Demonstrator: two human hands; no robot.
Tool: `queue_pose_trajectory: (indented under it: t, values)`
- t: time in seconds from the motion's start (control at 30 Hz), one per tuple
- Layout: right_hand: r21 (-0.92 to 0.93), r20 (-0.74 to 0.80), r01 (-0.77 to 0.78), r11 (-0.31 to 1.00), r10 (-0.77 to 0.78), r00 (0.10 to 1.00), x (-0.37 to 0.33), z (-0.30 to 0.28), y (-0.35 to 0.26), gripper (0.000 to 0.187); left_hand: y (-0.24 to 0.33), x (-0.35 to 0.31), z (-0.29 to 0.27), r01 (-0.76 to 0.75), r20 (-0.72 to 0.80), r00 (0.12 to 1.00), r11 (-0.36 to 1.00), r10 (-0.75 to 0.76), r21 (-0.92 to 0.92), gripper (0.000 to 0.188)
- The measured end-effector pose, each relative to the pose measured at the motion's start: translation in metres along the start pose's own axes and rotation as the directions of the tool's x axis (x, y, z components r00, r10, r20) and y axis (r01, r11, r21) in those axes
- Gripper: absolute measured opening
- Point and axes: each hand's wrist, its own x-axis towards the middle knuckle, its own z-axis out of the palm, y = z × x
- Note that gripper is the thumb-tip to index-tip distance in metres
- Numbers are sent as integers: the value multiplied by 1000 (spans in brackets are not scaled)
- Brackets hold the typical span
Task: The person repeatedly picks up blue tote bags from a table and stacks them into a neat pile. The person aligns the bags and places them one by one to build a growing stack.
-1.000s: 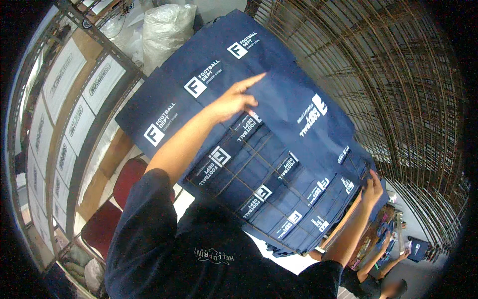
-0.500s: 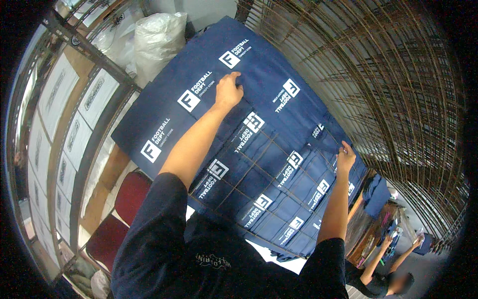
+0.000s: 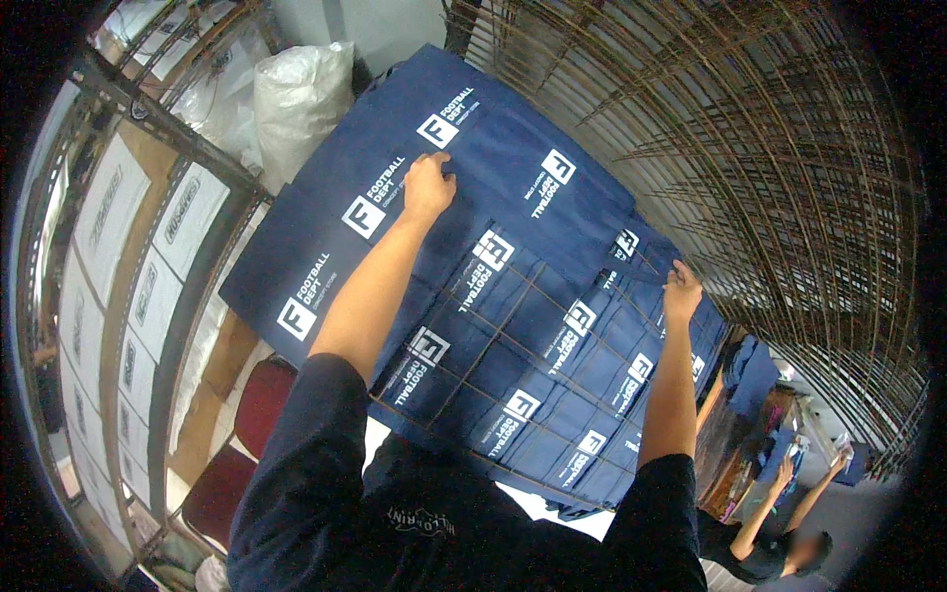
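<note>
Navy-blue printed fabric pieces [image 3: 513, 128] with white square marks and lettering lie spread in overlapping rows in front of me. Thin wires of a drying-rack grid [image 3: 538, 360] cross the nearer rows. On the upper left part, my left hand [image 3: 431, 187] is closed, its fingers bent at the fabric. My right hand [image 3: 682, 291] pinches at the right side, where dark fabric folds toward its fingertips. The exact edge held by each hand is partly hidden by the fingers.
Many rusty wire racks [image 3: 750, 158] stand stacked along the right. White boxes [image 3: 148, 286] fill shelving at left, near a whitish sack [image 3: 301, 109] and dark red chairs [image 3: 264, 400]. At lower right, another person [image 3: 774, 548] reaches over a bench with navy fabric.
Both hands stay at the fabric; my left hand has shifted slightly left and down in view. The whole scene has tilted a little. The other person's arms have moved slightly.
</note>
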Motion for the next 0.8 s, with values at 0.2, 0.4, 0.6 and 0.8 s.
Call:
queue_pose_trajectory:
  t: [0.2,0.4,0.6,0.8]
  values:
    - [9,-18,-27,1000,27,999,14,10,21,24,7,0,0,59,0,998,998,-59,-32,32]
    - [-88,-1,-74,993,74,997,14,17,14,23,5,6,2,102,-4,995,994,-102,-24,34]
    - [-89,-21,-15,996,14,1000,10,14,19,27,4,9,6,65,-12,998,997,-65,-40,32]
    - [-241,-142,108,964,-145,979,-18,1,13,35,17,-3,-24,7,-143,990,999,-2,35,35]
